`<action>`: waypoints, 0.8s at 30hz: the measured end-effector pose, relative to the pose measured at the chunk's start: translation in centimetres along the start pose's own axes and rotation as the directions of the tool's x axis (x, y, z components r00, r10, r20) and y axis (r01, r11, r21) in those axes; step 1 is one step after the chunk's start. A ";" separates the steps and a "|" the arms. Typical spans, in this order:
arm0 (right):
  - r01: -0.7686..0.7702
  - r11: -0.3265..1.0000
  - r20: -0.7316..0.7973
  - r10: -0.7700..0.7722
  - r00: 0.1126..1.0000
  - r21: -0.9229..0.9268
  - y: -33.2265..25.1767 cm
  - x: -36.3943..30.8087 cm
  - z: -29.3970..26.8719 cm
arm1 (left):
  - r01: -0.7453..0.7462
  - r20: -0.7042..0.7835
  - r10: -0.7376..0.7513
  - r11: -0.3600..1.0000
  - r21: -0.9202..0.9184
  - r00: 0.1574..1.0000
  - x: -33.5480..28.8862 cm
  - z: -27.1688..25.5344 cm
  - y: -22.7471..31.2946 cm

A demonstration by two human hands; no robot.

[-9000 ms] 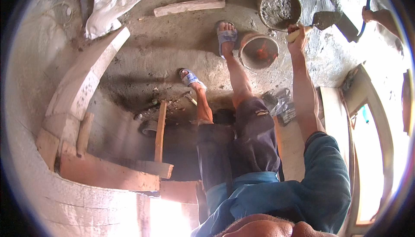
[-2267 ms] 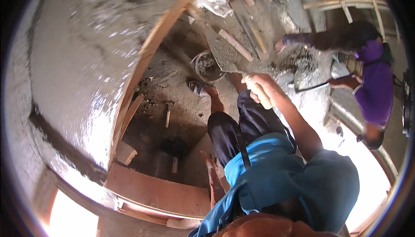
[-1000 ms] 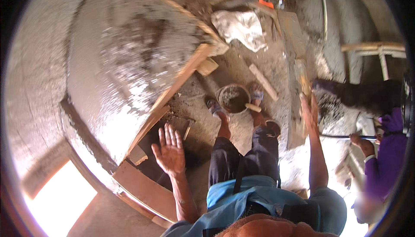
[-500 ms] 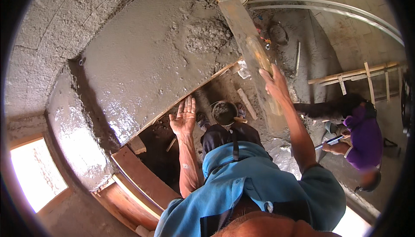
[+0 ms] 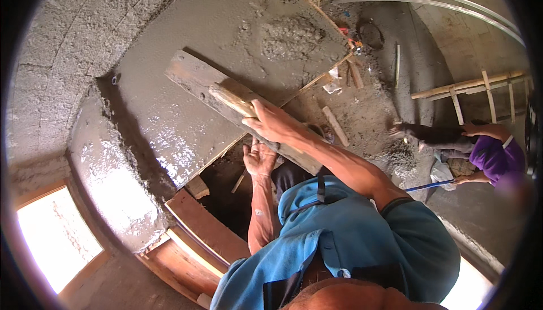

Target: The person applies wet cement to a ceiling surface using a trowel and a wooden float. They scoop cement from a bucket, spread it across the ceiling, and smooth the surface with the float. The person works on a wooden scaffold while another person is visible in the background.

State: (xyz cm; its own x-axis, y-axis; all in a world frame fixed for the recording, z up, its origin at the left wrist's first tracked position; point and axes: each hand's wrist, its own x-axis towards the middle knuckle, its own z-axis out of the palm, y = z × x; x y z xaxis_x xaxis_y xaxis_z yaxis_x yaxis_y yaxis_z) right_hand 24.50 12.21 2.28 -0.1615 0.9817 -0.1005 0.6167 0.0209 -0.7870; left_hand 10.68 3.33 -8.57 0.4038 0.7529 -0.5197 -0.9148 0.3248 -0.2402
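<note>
Over the near edge of the wet grey mortar slab (image 5: 153, 78) slants one long, weathered wooden board (image 5: 195, 78); whether it touches the mortar I cannot tell. Of two hands, the right hand (image 5: 266, 122) has its fingers clamped on the board's one wooden handle (image 5: 229, 98); the left hand (image 5: 260, 160), palm up just off the slab's near edge, grips nothing, its fingers nearly together at the board's lower side.

One thin wooden strip (image 5: 218, 159) borders the slab, whose left half offers open room. One rough mortar heap (image 5: 291, 37) obstructs its far right part. Right of the slab is one purple-shirted co-worker (image 5: 491, 154); beyond it, two pale curved rails (image 5: 407, 0).
</note>
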 end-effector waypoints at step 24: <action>-0.185 0.952 0.003 0.191 0.982 -0.245 3.3 6.4 -9.2 | -0.108 0.049 0.107 0.994 0.001 0.993 -0.6 1.9 -1.3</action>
State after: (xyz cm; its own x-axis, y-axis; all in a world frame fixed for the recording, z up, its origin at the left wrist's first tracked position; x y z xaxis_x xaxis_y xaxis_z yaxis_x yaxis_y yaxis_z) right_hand 32.64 20.35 4.61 -0.0430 0.9670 -0.2510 0.8058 -0.1150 -0.5809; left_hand 11.60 3.52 -6.42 0.3021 0.8105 -0.5018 -0.9529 0.2427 -0.1817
